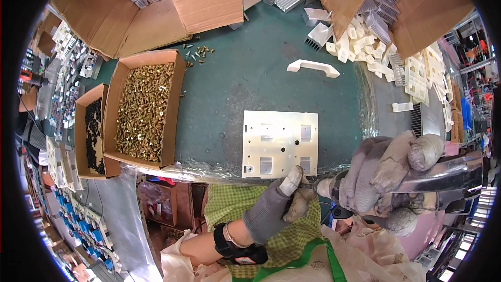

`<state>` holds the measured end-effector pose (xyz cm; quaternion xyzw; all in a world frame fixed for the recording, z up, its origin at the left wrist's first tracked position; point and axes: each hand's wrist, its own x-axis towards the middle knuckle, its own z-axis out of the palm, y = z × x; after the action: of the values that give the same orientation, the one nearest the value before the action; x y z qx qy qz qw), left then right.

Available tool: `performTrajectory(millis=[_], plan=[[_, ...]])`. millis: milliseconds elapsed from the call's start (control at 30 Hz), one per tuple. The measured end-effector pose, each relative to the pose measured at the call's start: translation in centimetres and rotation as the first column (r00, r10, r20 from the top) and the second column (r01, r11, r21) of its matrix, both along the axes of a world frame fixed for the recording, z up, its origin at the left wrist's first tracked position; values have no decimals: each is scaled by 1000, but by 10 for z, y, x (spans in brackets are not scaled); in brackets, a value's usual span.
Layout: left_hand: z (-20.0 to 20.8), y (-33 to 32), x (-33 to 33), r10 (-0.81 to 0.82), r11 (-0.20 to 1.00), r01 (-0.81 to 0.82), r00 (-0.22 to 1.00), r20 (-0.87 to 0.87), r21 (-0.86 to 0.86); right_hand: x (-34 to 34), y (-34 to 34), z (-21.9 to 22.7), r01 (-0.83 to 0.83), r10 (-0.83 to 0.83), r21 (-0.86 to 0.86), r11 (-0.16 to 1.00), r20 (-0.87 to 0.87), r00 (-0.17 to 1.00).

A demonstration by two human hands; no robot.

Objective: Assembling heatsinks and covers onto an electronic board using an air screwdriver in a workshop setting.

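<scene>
My right hand (389, 175), in a grey glove with worn white fingertips, is wrapped round a power screwdriver (443, 173) with a dark glossy body. The screwdriver lies nearly level, its nose pointing left. At that nose, my gloved left hand (276, 204) has thumb and finger pinched together; whatever is between them is too small to make out. Just beyond the left fingertips, a flat white plastic plate (282, 160) lies near the bench's front edge. It has small holes, two black dots and several grey metal-looking squares showing through it.
Left on the green bench (224, 84) stand a cardboard tray of brass-coloured screws (143, 110) and a narrower tray of black screws (94, 133). A white handle (313, 64) lies beyond the plate. Cardboard boxes (206, 0), metal heat sinks (288, 0) and white plastic parts (360, 42) fill the far side.
</scene>
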<state>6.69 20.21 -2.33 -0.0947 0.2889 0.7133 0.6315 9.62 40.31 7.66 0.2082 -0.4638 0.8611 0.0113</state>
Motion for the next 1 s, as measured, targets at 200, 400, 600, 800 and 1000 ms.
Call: performTrajectory(millis=[200,400,600,800,1000], plan=[[13,-9,4,-44,995,38,997,64,90,4,-17,-22,384,-371,60,921,-157,915],[4,-25,2,-52,990,39,994,91,137,-9,-14,-50,367,-366,44,929,-29,930],[8,-32,-9,-108,993,109,994,33,-38,-14,-31,-37,384,-382,138,913,-47,923],[-3,-23,-8,-69,996,67,997,30,50,-4,-49,-36,485,-523,414,770,-25,852],[-3,-22,-6,-13,991,7,999,49,131,-9,-32,-31,250,-374,579,776,104,921]])
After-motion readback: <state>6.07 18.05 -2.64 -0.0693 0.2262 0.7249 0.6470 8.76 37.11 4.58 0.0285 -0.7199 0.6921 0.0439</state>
